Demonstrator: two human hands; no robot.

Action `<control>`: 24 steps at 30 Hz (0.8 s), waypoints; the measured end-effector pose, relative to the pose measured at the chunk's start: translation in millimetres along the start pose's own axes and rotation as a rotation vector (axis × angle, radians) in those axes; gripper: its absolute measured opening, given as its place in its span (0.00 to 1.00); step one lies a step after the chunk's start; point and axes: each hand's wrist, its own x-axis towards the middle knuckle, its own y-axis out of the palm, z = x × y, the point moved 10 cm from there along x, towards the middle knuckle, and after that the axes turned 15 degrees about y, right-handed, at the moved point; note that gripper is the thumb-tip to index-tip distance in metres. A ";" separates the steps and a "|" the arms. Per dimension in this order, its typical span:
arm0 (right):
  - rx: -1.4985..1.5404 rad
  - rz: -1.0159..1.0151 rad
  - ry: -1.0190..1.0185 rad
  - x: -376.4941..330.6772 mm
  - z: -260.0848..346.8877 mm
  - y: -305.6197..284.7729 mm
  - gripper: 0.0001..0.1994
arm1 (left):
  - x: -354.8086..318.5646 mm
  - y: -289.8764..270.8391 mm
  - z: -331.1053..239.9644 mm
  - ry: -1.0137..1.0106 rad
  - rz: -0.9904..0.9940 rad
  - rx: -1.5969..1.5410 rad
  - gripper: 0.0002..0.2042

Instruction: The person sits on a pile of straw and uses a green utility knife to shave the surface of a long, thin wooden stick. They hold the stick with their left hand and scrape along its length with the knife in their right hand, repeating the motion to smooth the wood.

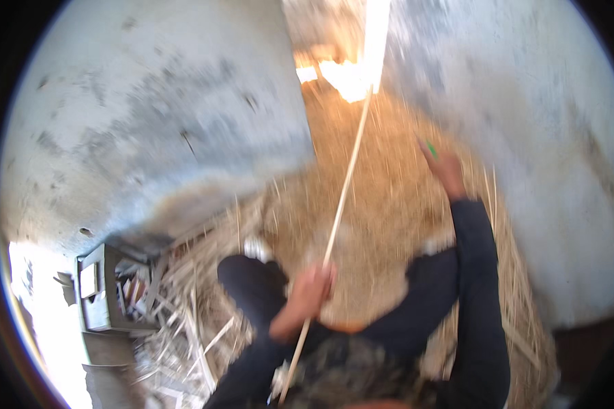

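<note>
A long, thin, pale stick (348, 178), which looks like cane or bamboo, slants from near my lap up to the bright opening at the far side. My left hand (308, 296) is closed round its lower part, in front of my body. Farther off on the right, my right hand (446, 174) is stretched out, apart from the stick. Its fingers are closed on a small green-handled tool (431, 149) with a thin, pointed end. Motion blurs that tool, so its exact kind does not show.
Brown shavings (361, 204) cover the ground between my bent legs. Split strips (198, 334) lie heaped at the left, by a grey box (109, 290) with scraps inside. More long strips (515, 300) lie along the right wall (525, 136). Another wall (164, 116) bounds the left.
</note>
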 end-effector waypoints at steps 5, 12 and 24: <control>0.246 -0.023 -0.255 -24.4 85.7 -39.9 0.35 | 58.8 39.7 -23.7 0.050 0.064 -0.285 0.13; 0.201 0.000 -0.638 -102.4 160.4 -44.7 0.37 | 60.1 42.2 -29.4 0.079 0.061 -0.209 0.13; 0.099 0.030 -0.668 -138.5 174.9 -41.3 0.37 | 59.2 33.3 -54.5 0.253 0.030 0.237 0.13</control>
